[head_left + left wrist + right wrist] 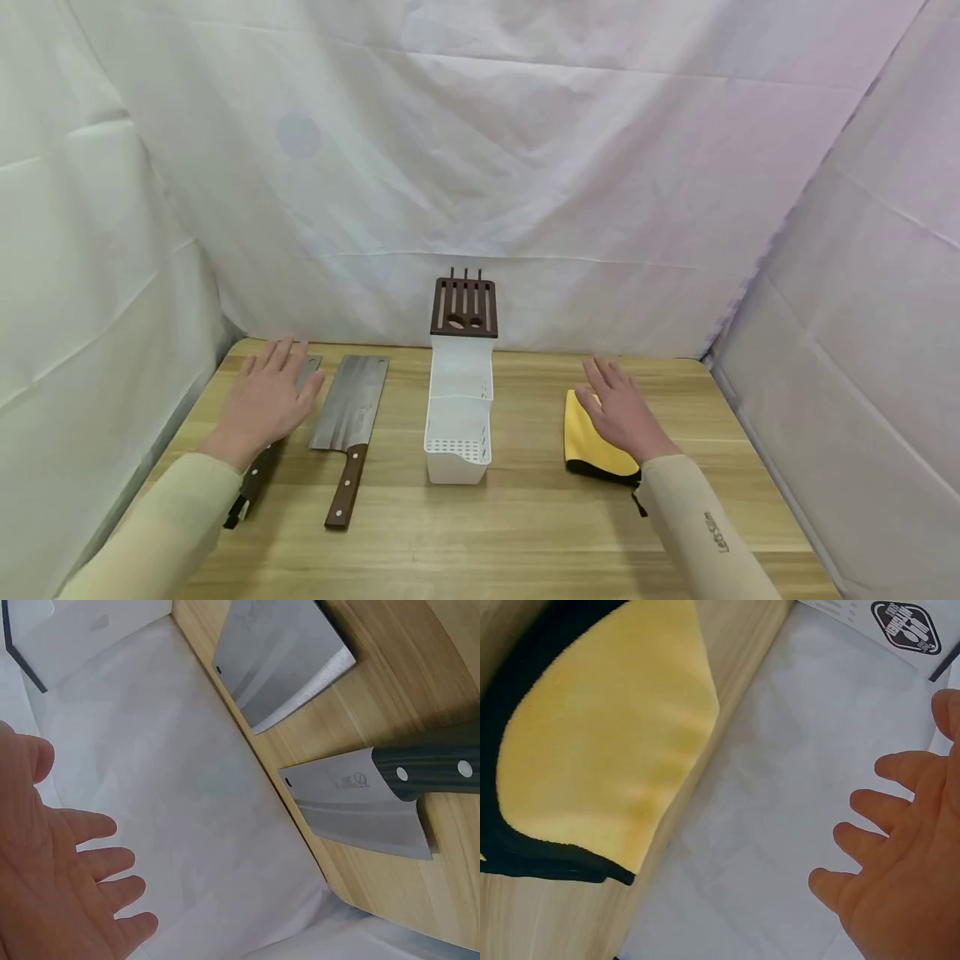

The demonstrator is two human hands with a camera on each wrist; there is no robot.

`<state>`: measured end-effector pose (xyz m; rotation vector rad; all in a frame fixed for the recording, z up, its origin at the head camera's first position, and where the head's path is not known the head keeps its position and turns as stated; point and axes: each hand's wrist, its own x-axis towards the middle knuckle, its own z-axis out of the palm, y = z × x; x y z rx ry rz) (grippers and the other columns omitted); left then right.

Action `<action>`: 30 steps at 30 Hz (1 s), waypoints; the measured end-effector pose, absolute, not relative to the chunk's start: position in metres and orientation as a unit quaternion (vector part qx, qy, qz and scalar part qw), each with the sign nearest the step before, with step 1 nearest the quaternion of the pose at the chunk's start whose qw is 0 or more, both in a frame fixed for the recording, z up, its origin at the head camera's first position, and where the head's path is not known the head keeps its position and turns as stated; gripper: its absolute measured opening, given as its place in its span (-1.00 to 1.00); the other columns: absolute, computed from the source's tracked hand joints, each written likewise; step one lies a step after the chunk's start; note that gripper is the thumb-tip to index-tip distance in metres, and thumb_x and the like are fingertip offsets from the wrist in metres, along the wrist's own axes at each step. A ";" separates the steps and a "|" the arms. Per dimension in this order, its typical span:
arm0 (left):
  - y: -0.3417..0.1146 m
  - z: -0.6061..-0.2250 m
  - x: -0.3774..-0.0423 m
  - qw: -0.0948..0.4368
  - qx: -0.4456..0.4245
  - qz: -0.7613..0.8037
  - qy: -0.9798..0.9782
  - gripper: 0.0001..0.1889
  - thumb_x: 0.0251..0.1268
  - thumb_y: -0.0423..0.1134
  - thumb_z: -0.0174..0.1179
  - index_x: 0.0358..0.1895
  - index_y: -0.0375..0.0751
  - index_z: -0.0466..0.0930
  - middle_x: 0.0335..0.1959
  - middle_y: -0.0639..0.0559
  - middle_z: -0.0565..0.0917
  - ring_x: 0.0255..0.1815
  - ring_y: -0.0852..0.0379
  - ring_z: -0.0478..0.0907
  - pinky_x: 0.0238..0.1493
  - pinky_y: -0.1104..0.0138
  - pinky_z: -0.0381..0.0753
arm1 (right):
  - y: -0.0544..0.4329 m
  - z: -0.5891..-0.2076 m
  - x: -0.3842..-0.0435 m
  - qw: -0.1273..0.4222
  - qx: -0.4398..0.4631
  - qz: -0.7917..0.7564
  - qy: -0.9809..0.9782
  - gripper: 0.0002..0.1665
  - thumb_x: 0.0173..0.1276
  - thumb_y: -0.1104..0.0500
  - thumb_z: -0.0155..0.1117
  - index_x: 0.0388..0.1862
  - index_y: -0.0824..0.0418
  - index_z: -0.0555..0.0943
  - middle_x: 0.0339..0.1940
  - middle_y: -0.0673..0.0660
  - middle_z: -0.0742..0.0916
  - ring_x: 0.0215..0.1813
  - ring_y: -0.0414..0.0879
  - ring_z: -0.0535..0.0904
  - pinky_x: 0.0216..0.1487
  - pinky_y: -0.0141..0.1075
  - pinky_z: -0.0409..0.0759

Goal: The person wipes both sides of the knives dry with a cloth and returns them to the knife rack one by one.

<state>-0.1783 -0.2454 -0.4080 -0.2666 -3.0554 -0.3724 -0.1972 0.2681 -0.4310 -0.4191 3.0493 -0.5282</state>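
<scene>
My left hand (268, 404) hovers with spread fingers over a dark-handled cleaver (352, 787), holding nothing. In the head view that hand hides most of this blade. Just to its right lies a larger cleaver (352, 404) with a brown riveted wooden handle pointing toward me. On the other side, my right hand (622, 408) is held with fingers extended above a folded yellow cloth (615, 727) with a black edge. A gap shows between that hand and the cloth in the right wrist view. Between the hands stands a white knife holder (459, 408) with a brown slotted top (464, 327).
The wooden table (420, 550) carries all these things. White fabric (480, 167) hangs behind it and along both sides, close to the table's edges. The holder's lower front section has a perforated floor, and its slotted top stands near the back edge.
</scene>
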 end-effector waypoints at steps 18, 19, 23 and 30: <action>-0.235 -0.438 -0.159 0.049 -0.105 -0.089 -0.989 -0.28 0.68 0.07 -0.14 0.56 -0.50 0.11 0.57 -0.49 0.14 0.58 -0.49 0.03 0.53 -0.31 0.02 | 0.273 -0.478 -0.179 0.049 -0.117 -0.150 0.981 -0.25 0.72 -0.09 -0.09 0.59 0.43 0.22 0.59 0.50 0.25 0.58 0.54 0.05 0.51 0.40 0.05; -0.234 -0.440 -0.158 0.050 -0.107 -0.088 -0.989 -0.28 0.68 0.07 -0.14 0.56 -0.51 0.12 0.56 -0.50 0.15 0.58 -0.50 0.05 0.53 -0.31 0.03 | 0.273 -0.480 -0.178 0.049 -0.115 -0.150 0.981 -0.25 0.71 -0.09 -0.09 0.58 0.44 0.23 0.58 0.51 0.26 0.58 0.55 0.05 0.51 0.39 0.05; -0.229 -0.446 -0.153 0.054 -0.116 -0.087 -0.988 -0.30 0.67 0.06 -0.10 0.51 -0.52 0.21 0.53 -0.50 0.22 0.54 -0.51 0.14 0.49 -0.33 0.10 | 0.274 -0.486 -0.174 0.063 -0.104 -0.155 0.980 -0.23 0.71 -0.12 -0.08 0.58 0.44 0.22 0.59 0.52 0.23 0.58 0.54 0.04 0.56 0.34 0.01; -0.219 -0.461 -0.146 0.045 -0.115 -0.105 -0.987 -0.31 0.64 0.03 -0.03 0.50 -0.51 0.25 0.53 -0.48 0.23 0.52 -0.50 0.17 0.48 -0.32 0.14 | 0.276 -0.495 -0.172 0.064 -0.092 -0.149 0.982 -0.20 0.67 -0.13 -0.01 0.58 0.44 0.23 0.58 0.56 0.21 0.57 0.57 0.03 0.52 0.40 0.03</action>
